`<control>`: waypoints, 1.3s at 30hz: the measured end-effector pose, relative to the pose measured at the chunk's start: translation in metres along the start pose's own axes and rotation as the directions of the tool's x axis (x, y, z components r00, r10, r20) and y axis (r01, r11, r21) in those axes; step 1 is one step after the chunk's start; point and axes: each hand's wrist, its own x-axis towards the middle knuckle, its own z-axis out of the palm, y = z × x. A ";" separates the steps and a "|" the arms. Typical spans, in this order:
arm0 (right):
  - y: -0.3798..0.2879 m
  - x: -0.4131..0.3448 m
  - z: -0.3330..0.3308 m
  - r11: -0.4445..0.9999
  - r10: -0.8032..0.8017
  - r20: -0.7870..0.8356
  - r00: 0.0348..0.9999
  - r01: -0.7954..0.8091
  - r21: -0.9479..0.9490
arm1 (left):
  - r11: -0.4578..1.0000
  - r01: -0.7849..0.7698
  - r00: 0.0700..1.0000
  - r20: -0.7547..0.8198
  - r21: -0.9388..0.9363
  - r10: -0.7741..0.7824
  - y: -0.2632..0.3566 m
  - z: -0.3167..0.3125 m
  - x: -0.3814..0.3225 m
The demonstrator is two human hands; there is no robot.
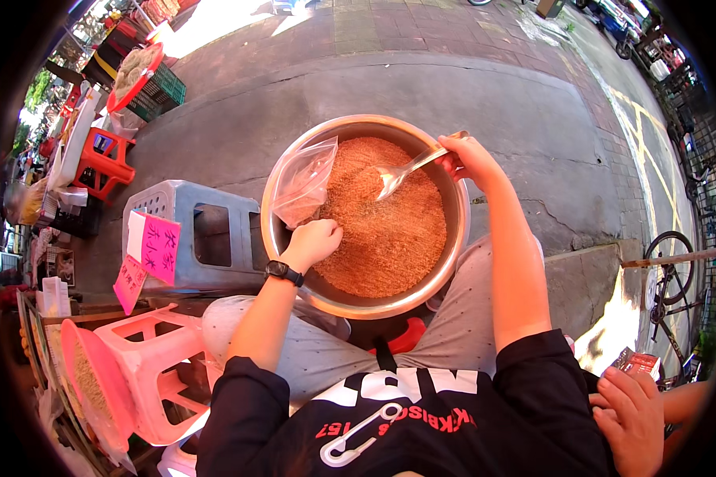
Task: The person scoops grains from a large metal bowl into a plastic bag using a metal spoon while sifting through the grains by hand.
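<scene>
A wide metal basin (365, 311) before me holds a heap of small reddish-brown grains (388, 250). My right hand (468, 158) grips the handle of a metal spoon (414, 165) over the basin's far right rim. The spoon's bowl lies on the grains. A clear zip-top plastic bag (304, 182), with some grains inside, leans at the left inner wall. Just below that bag, my left hand (315, 241) is curled over the grains with a dark band on its wrist. Its fingers hide whether they pinch the bag's lower edge or hold anything.
Left of the basin stands a grey plastic stool (215, 232) bearing pink handwritten signs (161, 247). A pink stool (155, 358) and a pink tray of pale grain (92, 381) stand nearer. Another person's hand (629, 417) is at lower right. A bicycle (668, 286) stands beyond.
</scene>
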 end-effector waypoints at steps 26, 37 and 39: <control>-0.039 -0.031 0.081 0.881 -0.460 -0.017 0.888 0.459 0.117 | 0.999 -0.033 0.995 -0.091 0.029 0.035 -0.022 0.017 0.002; -0.038 -0.038 0.051 0.673 -0.711 -0.371 0.597 0.731 -0.114 | 0.995 -0.040 0.993 -0.111 -0.088 0.030 -0.011 0.009 0.010; -0.032 -0.029 0.033 0.764 -0.599 -0.511 0.617 0.631 -0.133 | 0.974 -0.050 0.987 -0.159 -0.220 0.015 -0.008 0.009 0.011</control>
